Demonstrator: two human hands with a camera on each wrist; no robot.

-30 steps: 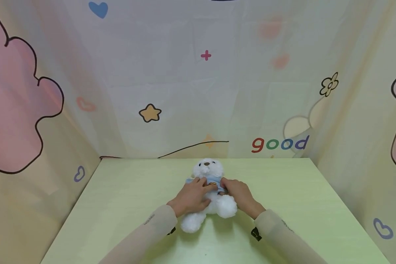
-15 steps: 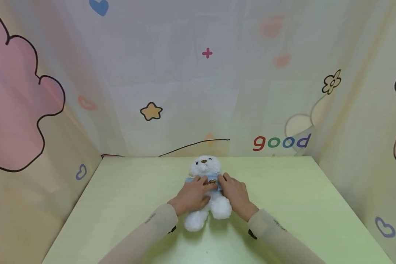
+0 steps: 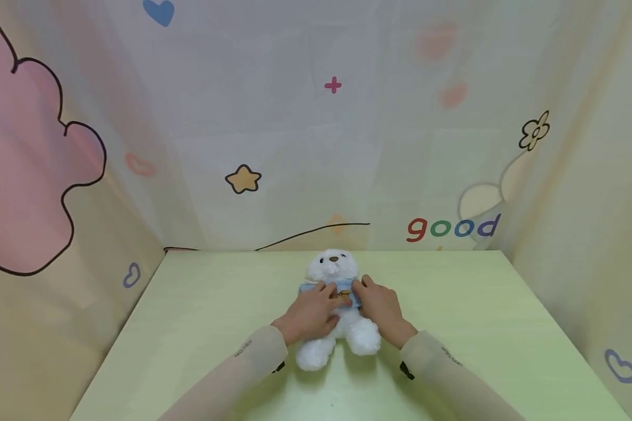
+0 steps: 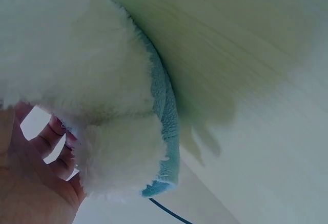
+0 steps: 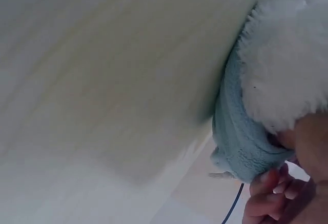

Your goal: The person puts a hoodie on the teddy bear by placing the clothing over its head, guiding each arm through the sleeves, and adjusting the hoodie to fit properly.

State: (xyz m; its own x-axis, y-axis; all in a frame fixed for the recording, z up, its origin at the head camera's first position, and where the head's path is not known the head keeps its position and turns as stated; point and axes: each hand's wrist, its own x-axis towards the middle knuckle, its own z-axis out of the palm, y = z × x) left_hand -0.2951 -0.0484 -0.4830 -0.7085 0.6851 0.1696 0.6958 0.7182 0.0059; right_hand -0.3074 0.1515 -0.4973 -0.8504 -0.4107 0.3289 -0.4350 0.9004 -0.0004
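A white plush toy [image 3: 333, 266] in a light blue shirt [image 3: 356, 299] lies on its back on the table, its head toward the back wall. My left hand [image 3: 311, 313] holds it across the belly and shirt front, fingers curved over the fur. In the left wrist view these fingers [image 4: 48, 139] bend against the white fur, above the shirt's blue edge [image 4: 166, 116]. My right hand [image 3: 381, 307] pinches the shirt at the toy's other side. From the right wrist, its curled fingers [image 5: 269, 196] meet the blue cloth [image 5: 241, 137]. The toy's arms are mostly hidden.
The toy lies at the middle of a pale green table [image 3: 216, 292], near the back edge. A printed curtain [image 3: 274, 117] hangs behind and at both sides. A thin dark cord [image 5: 233, 203] shows below the shirt in the right wrist view.
The right hand has shifted slightly up along the shirt's side, and the toy's leg beside it has swung a little. The left hand stays on the belly.
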